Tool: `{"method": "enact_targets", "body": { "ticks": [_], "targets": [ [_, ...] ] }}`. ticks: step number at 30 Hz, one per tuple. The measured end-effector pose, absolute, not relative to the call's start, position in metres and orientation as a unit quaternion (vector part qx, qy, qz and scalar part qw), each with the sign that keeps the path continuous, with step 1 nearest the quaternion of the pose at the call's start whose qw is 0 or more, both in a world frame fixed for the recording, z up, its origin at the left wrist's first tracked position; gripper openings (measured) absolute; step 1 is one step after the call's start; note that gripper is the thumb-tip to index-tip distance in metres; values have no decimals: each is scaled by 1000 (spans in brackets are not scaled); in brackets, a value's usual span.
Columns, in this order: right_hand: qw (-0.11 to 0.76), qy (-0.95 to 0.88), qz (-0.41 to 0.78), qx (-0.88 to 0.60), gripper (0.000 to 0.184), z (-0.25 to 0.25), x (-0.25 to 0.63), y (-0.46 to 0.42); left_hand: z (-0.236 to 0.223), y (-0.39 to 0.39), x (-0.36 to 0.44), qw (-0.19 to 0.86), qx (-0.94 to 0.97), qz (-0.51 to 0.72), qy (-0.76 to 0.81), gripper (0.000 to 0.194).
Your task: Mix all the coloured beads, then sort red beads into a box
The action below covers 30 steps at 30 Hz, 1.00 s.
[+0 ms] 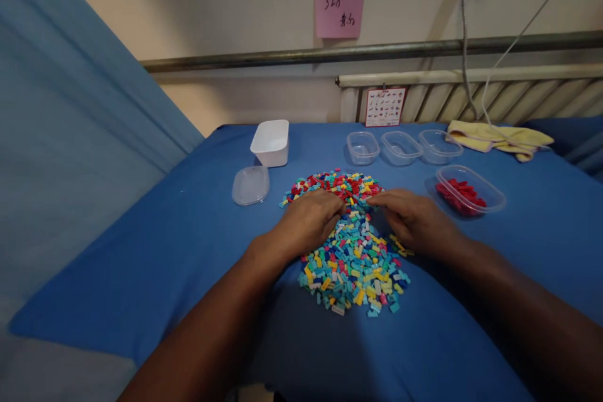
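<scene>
A wide heap of small toy building bricks (353, 264) in red, blue, yellow, teal and white is spread on the blue cloth. My left hand (313, 217) rests over the left side of the heap, its fingers curled; anything inside them is hidden. Across from it, my right hand (412, 220) is at the heap's right edge, its index finger stretched toward the bricks and the lower fingers bent. No brick shows in its grasp. To the right of that hand, a clear plastic tub (494, 201) contains red bricks (461, 195).
Three clear tubs (362, 148) stand in a row at the back. A white container (271, 144) and a translucent lid (250, 186) are at the back left. A yellow cloth (494, 137) lies back right, near a hanging cord (485, 91). A radiator (509, 85) borders the blue-covered surface (211, 220).
</scene>
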State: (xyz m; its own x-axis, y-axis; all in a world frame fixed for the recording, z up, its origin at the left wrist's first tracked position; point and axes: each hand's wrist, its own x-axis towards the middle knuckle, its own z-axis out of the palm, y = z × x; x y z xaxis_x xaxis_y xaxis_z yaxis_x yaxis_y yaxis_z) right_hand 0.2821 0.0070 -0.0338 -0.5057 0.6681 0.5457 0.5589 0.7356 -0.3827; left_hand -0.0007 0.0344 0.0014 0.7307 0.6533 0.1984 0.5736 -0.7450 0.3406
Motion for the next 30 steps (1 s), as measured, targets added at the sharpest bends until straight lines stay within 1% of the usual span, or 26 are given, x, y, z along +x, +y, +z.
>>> {"method": "enact_targets", "body": {
  "ticks": [4, 7, 10, 13, 17, 20, 22, 25, 27, 30],
  "targets": [
    [308, -881, 121, -338, 37, -30, 277, 3, -2, 41, 7, 112, 926, 153, 327, 12],
    [337, -845, 131, -394, 34, -26, 284, 3, -1, 45, 16, 91, 925, 158, 334, 13],
    [363, -799, 75, -473, 32, -30, 297, 12, 2, 48, 25, 73, 931, 130, 334, 14],
    [325, -794, 49, -511, 32, -40, 304, 24, 8, 48, 30, 62, 934, 97, 338, 14],
    [271, -822, 58, -498, 29, -48, 306, 29, 15, 45, 29, 78, 930, 74, 351, 15],
    [252, -825, 57, -503, 25, -47, 307, 27, 17, 44, 22, 94, 921, 59, 373, 19],
    [254, -821, 72, -506, 24, -46, 309, 26, 17, 45, 19, 98, 916, 54, 384, 21],
    [287, -808, 65, -511, 27, -47, 312, 30, 17, 45, 17, 93, 913, 45, 394, 22],
    [309, -804, 40, -506, 32, -51, 311, 33, 17, 44, 18, 85, 912, 37, 399, 20],
    [305, -825, 31, -476, 42, -54, 307, 34, 19, 41, 19, 89, 906, 54, 411, 20]
  ]
}}
